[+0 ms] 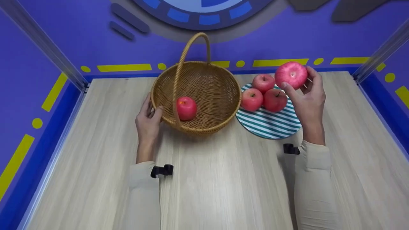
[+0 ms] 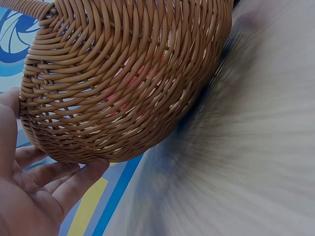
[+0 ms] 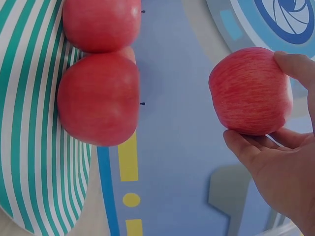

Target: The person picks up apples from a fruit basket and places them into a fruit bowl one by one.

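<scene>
My right hand (image 1: 308,99) grips a pink-red apple (image 1: 291,75) between thumb and fingers, raised above the far right of a striped plate. In the right wrist view, that apple (image 3: 251,91) is apart from the others. Three red apples (image 1: 275,100) sit close together on the green-and-white striped plate (image 1: 271,126). My left hand (image 1: 149,123) holds the left rim of a brown wicker basket (image 1: 211,92), thumb over the rim and fingers outside, against the weave (image 2: 123,88) in the left wrist view. One red apple (image 1: 186,108) lies inside the basket, beside its handle.
The basket's tall arched handle (image 1: 188,48) rises above its rim. Basket and plate stand side by side on a pale wooden table (image 1: 217,179). Purple-blue panels with yellow marks (image 1: 124,67) wall the back and both sides. A black wrist mount (image 1: 162,171) sits on the left sleeve.
</scene>
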{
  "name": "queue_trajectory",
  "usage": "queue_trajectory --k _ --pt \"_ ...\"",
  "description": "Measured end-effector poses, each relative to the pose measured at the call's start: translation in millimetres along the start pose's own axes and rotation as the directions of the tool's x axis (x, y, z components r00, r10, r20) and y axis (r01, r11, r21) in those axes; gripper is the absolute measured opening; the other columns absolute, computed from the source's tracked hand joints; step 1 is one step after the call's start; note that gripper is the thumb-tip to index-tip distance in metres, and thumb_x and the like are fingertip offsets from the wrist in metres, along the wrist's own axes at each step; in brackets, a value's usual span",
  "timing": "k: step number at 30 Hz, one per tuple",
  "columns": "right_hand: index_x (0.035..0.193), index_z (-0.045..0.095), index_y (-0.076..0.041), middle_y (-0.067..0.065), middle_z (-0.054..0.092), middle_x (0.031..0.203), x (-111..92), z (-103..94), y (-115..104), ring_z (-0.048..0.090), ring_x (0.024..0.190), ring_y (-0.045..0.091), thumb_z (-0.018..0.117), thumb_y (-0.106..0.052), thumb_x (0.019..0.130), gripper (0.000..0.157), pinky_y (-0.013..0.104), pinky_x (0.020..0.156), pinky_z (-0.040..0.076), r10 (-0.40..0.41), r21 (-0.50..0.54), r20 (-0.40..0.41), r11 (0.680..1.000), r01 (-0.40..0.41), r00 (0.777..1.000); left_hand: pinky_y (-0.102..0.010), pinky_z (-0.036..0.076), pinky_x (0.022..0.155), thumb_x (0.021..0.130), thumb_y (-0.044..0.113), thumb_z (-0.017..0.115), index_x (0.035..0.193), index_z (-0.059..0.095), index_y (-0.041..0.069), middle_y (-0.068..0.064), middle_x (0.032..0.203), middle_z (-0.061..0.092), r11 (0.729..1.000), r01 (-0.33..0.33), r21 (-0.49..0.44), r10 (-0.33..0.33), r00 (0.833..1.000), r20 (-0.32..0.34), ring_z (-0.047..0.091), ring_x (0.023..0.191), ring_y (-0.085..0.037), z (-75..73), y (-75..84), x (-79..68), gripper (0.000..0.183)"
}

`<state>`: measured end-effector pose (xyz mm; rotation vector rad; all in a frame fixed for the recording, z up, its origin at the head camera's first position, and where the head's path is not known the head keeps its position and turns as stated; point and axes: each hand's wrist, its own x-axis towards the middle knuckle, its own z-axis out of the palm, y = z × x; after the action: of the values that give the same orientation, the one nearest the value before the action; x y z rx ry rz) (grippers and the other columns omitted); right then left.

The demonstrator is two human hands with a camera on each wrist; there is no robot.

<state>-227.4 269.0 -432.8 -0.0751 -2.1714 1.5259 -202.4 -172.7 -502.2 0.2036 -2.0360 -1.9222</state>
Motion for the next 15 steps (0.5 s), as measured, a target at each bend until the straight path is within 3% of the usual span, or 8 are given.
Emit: queue_trajectory --k 9,15 --pt "0.162 0.037 -0.01 0.007 0.046 0.158 2.8 -5.9 6.3 0.049 0.141 0.024 0.087 -0.022 0.091 0.088 0.033 0.113 0.048 0.045 -0.047 -0.022 0.998 -0.046 0.999 -0.033 0.062 0.092 0.1 0.02 0.068 0.161 0.05 0.021 -0.012 0.155 0.056 0.999 0.016 0.028 -0.016 1.0 -0.004 0.064 0.128 -0.029 -0.2 1.2 1.5 0.064" --pt "0.162 0.037 -0.012 0.008 0.046 0.159 4.0 -10.2 12.8 0.049 0.142 0.023 0.086 -0.025 0.092 0.087 0.031 0.113 0.047 0.097 -0.071 -0.044 0.992 -0.1 0.994 -0.033 0.061 0.092 0.101 0.02 0.068 0.162 0.049 0.022 -0.011 0.156 0.055 1.0 0.027 -0.001 -0.027 1.0 0.007 0.063 0.13 -0.028 0.0 0.3 1.2 0.064"
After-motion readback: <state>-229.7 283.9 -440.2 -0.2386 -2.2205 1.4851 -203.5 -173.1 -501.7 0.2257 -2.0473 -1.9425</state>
